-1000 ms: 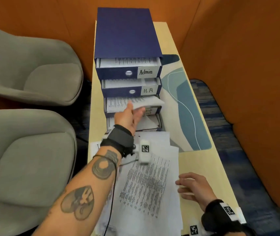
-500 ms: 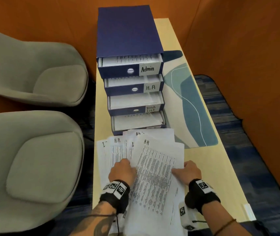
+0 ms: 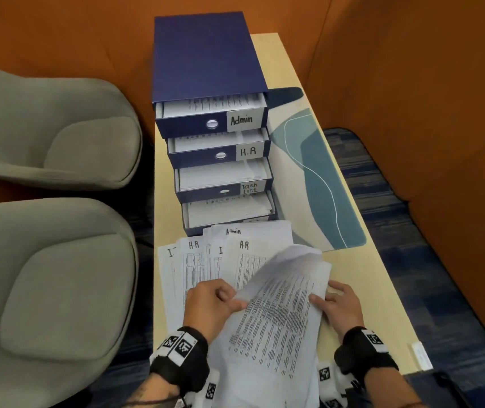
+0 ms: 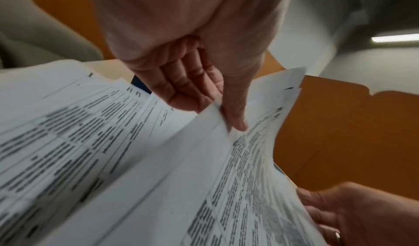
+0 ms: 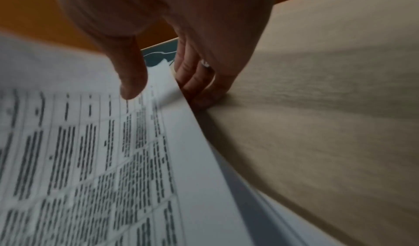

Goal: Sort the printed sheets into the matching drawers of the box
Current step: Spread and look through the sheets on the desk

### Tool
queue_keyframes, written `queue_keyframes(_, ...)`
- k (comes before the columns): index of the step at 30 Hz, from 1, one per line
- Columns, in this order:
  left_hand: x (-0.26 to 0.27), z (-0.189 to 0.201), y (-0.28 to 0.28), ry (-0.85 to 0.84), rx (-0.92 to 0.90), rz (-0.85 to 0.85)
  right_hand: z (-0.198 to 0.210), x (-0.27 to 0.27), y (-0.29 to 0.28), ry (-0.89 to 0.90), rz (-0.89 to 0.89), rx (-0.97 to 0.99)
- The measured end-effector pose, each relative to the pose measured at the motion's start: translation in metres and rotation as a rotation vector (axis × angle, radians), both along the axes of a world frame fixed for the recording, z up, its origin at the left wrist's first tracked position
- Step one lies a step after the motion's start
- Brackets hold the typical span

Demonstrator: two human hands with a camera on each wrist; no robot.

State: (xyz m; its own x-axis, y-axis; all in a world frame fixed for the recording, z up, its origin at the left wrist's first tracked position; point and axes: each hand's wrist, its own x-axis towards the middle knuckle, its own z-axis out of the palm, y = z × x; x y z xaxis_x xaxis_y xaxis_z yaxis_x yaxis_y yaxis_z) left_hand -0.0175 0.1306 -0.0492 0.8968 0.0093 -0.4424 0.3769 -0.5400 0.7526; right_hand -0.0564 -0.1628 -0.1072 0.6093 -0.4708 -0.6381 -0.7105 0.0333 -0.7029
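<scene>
Where pinched, thin curling sheet (image 3: 279,290)

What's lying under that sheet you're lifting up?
Under the lifted sheet lie more printed sheets, fanned over the table; headings H.R and Admin show. The left hand pinches its edge. Sheets deeper in the pile are covered.

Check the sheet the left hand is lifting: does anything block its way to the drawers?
Nothing visible does. The left hand pinches the lifted sheet clear of the pile. The box stands just beyond, and the Admin drawer, H.R drawer and Task List drawer are pulled open.
</scene>
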Motion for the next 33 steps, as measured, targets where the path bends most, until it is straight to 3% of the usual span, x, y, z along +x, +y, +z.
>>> queue_keyframes(2, 0.003, -0.006, 0.002, 0.063, -0.085, 0.019, -0.003, -0.005, -0.009, -0.001, -0.094, -0.014)
queue_keyframes(5, 0.006, -0.02, 0.005, 0.114, -0.02, -0.078, 0.001, -0.012, -0.017, -0.002, -0.087, -0.026)
queue_keyframes(10, 0.015, -0.037, 0.015, 0.151, -0.004, 0.073, 0.002, -0.023, -0.044, -0.041, -0.071, -0.094)
queue_keyframes(14, 0.013, -0.041, 0.009, 0.184, -0.124, 0.093, 0.005, -0.021, -0.054, -0.041, -0.006, 0.048)
queue_keyframes(18, 0.005, -0.036, -0.012, 0.226, -0.264, 0.051, 0.009, -0.007, -0.038, -0.089, -0.107, 0.205)
queue_keyframes(21, 0.004, -0.039, -0.016, 0.226, -0.29, 0.042, 0.001, -0.006, -0.034, -0.065, -0.179, 0.089)
queue_keyframes(24, 0.008, -0.04, -0.01, 0.176, -0.191, 0.074, 0.008, -0.009, -0.044, -0.068, -0.262, -0.079)
queue_keyframes(27, 0.013, -0.038, -0.003, 0.157, -0.17, 0.175, 0.011, -0.013, -0.055, -0.11, -0.25, 0.037)
queue_keyframes(30, 0.012, -0.033, -0.007, 0.201, -0.201, 0.025, 0.004, -0.01, -0.053, -0.077, -0.155, 0.132)
queue_keyframes(32, 0.009, -0.023, -0.02, 0.325, -0.291, -0.097, 0.001, -0.004, -0.044, -0.061, -0.15, 0.158)
queue_keyframes(33, 0.008, -0.03, -0.023, 0.424, -0.384, -0.057, 0.001, 0.0, -0.04, -0.069, -0.161, 0.179)
